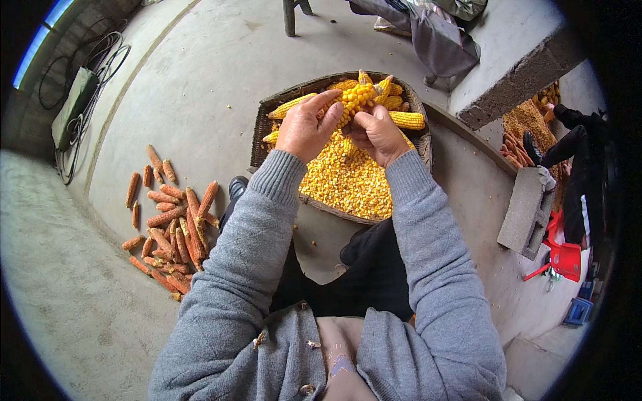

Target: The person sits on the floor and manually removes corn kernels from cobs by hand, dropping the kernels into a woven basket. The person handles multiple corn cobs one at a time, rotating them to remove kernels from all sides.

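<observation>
A yellow ear of corn (357, 98), with kernels on it, is held between my two hands above a woven basket (258, 143). My left hand (310, 123) grips its left part, thumb and index finger around it. From the right and below, my right hand (377, 131) holds the same ear, its fingers curled and partly hidden. Loose corn kernels (346, 183) fill the near part of the basket. More whole ears (407, 120) lie along its far and right sides.
Bare reddish corncobs (175, 225) are heaped on the concrete floor at left. Cables and a green object (74, 108) lie by the left wall. At right are a board (471, 138), a hollow concrete block (524, 213), a red plastic stool or chair (567, 258) and another person's dark-clothed leg (567, 148).
</observation>
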`<move>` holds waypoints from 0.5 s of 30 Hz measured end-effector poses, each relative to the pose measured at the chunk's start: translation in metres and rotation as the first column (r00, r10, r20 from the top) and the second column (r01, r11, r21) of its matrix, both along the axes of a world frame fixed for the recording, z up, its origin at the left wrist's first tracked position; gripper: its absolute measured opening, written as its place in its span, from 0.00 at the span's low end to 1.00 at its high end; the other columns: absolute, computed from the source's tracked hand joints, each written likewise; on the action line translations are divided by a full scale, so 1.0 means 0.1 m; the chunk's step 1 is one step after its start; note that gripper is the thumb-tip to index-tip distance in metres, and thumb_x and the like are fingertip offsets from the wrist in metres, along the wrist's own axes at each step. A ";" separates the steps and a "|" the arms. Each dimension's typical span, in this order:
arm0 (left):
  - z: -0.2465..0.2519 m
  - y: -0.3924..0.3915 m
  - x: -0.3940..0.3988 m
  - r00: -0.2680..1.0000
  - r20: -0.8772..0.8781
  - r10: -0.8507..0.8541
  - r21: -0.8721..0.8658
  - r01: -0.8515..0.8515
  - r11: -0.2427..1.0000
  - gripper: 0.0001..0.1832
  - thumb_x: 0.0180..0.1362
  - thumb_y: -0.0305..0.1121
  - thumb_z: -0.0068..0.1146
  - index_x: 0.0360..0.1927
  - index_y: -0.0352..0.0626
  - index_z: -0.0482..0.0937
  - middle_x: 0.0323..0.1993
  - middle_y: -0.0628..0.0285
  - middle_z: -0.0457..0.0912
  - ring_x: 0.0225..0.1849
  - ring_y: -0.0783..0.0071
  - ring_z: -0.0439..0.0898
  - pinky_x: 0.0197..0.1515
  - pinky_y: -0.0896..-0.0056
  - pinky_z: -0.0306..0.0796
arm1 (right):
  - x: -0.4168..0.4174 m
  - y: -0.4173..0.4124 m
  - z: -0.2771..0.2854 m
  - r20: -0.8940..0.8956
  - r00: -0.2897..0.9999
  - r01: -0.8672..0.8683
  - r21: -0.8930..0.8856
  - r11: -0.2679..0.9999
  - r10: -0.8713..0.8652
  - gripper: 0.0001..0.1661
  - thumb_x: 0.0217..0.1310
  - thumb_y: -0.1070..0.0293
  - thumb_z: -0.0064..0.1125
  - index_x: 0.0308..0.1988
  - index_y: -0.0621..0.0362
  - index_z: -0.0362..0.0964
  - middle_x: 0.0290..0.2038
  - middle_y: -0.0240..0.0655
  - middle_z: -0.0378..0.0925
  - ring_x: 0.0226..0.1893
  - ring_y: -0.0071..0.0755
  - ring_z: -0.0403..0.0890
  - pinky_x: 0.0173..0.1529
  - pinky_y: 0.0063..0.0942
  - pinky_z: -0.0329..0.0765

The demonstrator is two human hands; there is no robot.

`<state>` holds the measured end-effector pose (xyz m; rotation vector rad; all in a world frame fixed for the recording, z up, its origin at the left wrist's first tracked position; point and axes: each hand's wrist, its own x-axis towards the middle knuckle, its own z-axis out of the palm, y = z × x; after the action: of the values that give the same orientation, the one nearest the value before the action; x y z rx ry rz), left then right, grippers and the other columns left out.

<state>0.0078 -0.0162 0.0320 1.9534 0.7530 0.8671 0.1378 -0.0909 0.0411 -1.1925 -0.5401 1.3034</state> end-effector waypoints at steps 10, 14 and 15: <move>-0.25 0.11 0.07 0.951 0.307 -0.019 -0.378 0.140 0.915 0.18 0.58 0.37 0.49 0.46 0.33 0.72 0.37 0.58 0.78 0.39 0.78 0.75 0.42 0.79 0.68 | 0.12 -0.03 0.02 -0.138 0.960 -0.229 0.110 0.967 0.243 0.18 0.50 0.73 0.51 0.43 0.57 0.58 0.25 0.27 0.67 0.16 0.12 0.60 0.17 0.10 0.58; -0.24 0.08 0.08 0.954 0.301 -0.006 -0.378 0.125 0.918 0.18 0.58 0.37 0.49 0.46 0.34 0.73 0.36 0.58 0.78 0.39 0.78 0.75 0.42 0.79 0.68 | 0.09 -0.02 0.00 -0.056 0.967 -0.243 0.084 0.966 0.249 0.20 0.51 0.69 0.52 0.46 0.54 0.58 0.25 0.25 0.65 0.16 0.10 0.59 0.16 0.08 0.57; -0.22 0.07 0.08 0.964 0.265 -0.007 -0.361 0.106 0.927 0.18 0.58 0.37 0.49 0.46 0.34 0.73 0.36 0.58 0.78 0.39 0.78 0.75 0.42 0.79 0.68 | 0.08 -0.02 0.00 -0.016 0.971 -0.235 0.063 0.970 0.237 0.21 0.52 0.67 0.52 0.47 0.53 0.57 0.24 0.23 0.63 0.16 0.09 0.59 0.16 0.07 0.56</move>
<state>0.0159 -0.0089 0.0095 1.4840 0.6477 0.8535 0.1453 -0.0926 0.0413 -1.0855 -0.7164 1.4900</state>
